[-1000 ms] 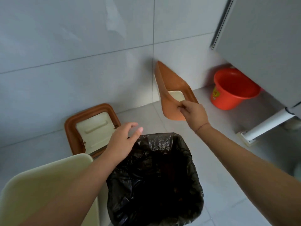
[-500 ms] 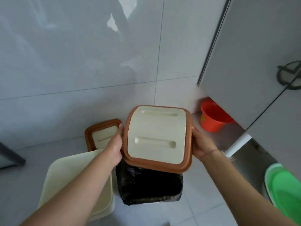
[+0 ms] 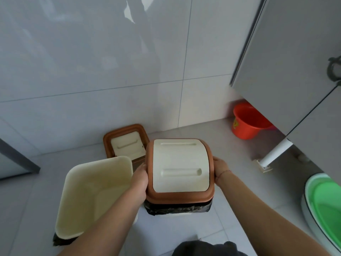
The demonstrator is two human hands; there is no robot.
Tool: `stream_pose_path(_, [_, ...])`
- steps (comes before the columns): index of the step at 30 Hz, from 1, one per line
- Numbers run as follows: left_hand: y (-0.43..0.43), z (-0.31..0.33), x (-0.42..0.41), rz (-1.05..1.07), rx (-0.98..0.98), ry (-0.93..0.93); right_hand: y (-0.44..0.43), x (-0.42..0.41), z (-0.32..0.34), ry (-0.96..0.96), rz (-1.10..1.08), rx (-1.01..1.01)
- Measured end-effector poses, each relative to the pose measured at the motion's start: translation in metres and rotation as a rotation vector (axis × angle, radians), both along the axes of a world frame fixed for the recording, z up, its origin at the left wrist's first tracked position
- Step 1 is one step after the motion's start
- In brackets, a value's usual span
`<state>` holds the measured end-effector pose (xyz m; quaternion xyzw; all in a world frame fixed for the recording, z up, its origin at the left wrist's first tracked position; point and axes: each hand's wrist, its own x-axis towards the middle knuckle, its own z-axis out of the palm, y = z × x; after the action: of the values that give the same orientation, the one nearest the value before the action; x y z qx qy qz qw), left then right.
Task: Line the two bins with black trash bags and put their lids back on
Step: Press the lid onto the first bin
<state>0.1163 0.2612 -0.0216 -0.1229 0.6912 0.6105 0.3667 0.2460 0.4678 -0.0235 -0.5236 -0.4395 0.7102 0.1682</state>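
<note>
A brown-rimmed lid with a cream flap (image 3: 180,169) sits on top of the right bin, whose black trash bag (image 3: 177,208) shows folded over the rim below it. My left hand (image 3: 140,179) grips the lid's left edge and my right hand (image 3: 220,169) grips its right edge. To the left stands a cream bin (image 3: 96,193) with no lid and a bare cream inside; a bit of black plastic (image 3: 61,242) shows under its near edge. The second lid (image 3: 127,142) leans against the wall behind the bins.
A red bucket (image 3: 249,122) stands at the back right under a grey cabinet (image 3: 287,71) with a white leg (image 3: 275,154). A green and white basin (image 3: 324,209) lies at the right edge. Tiled wall ahead, grey tiled floor all around.
My right hand took the lid from against the wall; both hands brought it over the lined bin and lowered it onto the rim. The view rose and pulled back.
</note>
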Motion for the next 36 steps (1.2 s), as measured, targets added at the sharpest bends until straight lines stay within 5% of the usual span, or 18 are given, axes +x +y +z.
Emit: stream_pose_path(36, [-0.012, -0.050, 0.026, 0.145, 0.031, -0.018, -0.010, 0.019, -0.045, -0.035, -0.030, -0.039])
